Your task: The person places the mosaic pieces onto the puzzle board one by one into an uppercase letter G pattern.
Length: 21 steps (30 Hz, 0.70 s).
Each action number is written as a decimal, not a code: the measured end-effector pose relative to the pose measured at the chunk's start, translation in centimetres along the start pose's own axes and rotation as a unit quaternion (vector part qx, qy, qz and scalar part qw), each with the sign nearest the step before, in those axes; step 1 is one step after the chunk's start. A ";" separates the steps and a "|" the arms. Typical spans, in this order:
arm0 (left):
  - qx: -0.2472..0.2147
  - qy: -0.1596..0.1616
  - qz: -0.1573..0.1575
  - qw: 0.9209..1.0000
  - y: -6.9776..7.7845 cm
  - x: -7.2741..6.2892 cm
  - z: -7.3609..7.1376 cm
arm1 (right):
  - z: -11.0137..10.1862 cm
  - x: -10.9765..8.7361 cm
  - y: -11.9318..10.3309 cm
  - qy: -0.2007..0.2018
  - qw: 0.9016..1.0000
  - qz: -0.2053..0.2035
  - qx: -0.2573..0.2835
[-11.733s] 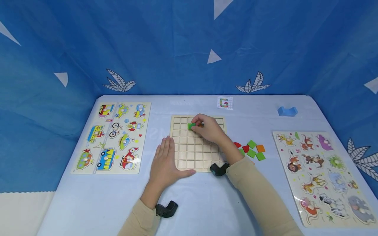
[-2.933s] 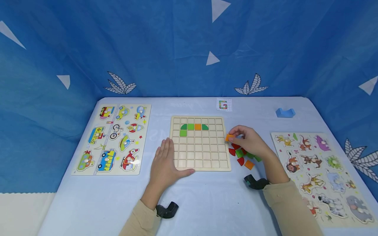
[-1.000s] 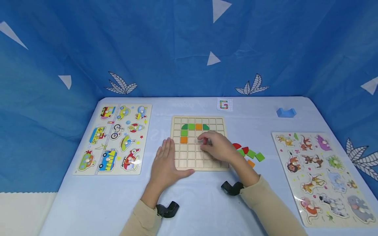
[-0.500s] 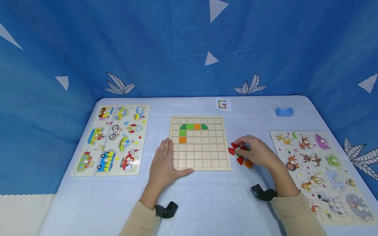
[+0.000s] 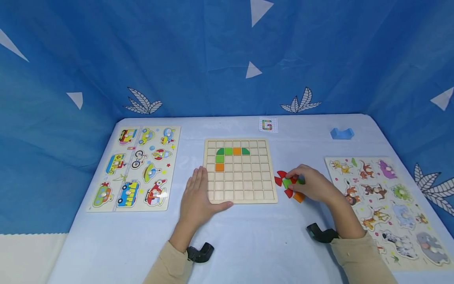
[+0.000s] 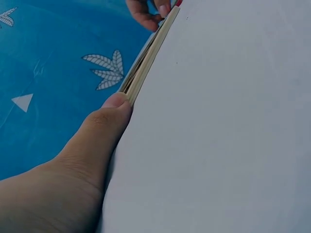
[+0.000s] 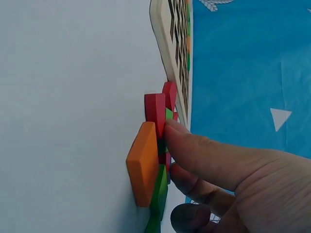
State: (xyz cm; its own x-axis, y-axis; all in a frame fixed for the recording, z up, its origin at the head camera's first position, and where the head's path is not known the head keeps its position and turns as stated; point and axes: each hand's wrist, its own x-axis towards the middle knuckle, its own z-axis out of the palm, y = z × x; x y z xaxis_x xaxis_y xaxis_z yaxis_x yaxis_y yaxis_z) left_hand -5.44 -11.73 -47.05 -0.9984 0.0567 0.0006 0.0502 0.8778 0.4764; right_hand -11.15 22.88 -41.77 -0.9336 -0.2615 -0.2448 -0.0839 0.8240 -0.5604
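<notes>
My left hand [image 5: 195,197] lies with straight fingers along the left edge of a wooden grid board [image 5: 244,185], its thumb at the board's front edge. In the board's upper left, a bent line of tiles holds a green square tile [image 5: 228,151], an orange square tile [image 5: 237,151] and other green and orange pieces. My right hand [image 5: 312,183] is at a pile right of the board, its thumb and fingers bent among red quarter-round tiles [image 5: 278,181] and green tiles [image 5: 286,183]. An orange tile [image 7: 142,165] lies near the thumb. I cannot tell whether a tile is pinched.
A pattern card [image 5: 268,124] with a coloured G lies behind the board. A vehicle peg puzzle [image 5: 164,165] is at the left, an animal peg puzzle [image 5: 386,227] at the right. A blue block [image 5: 342,133] stands at the back right.
An orange tile has been added at the lower end of the line on the board. My right hand has gone from the board back to the pile. The left hand has stayed put.
</notes>
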 end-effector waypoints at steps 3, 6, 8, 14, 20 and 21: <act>-0.001 -0.004 0.002 1.000 0.0 0.0 -0.1 | 0.0 0.0 0.0 0.003 1.000 -0.003 0.004; -0.002 -0.010 0.006 1.000 -0.1 0.0 -0.2 | 0.0 0.0 0.1 0.006 1.000 -0.007 0.009; -0.004 -0.015 0.009 1.000 -0.1 0.0 -0.3 | 0.1 0.0 0.2 0.006 1.000 -0.005 0.015; -0.002 -0.019 0.016 1.000 -0.2 0.0 -0.3 | -0.1 0.3 0.4 0.009 0.999 -0.010 0.043; -0.002 -0.021 0.016 1.000 -0.4 0.0 -0.2 | 0.6 1.6 -0.9 0.017 0.996 -0.022 0.082; -0.002 -0.021 0.016 1.000 -0.4 0.0 -0.2 | 0.9 1.9 -1.4 0.018 0.996 -0.022 0.086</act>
State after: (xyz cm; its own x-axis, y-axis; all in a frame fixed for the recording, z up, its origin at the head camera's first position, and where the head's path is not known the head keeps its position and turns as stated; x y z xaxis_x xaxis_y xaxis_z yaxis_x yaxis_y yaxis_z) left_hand -5.43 -12.18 -47.04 -0.9942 0.1051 -0.0206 0.0824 0.8736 0.4796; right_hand -12.51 20.79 -42.11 -0.9423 -0.2750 -0.1909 -0.0666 0.7129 -0.6981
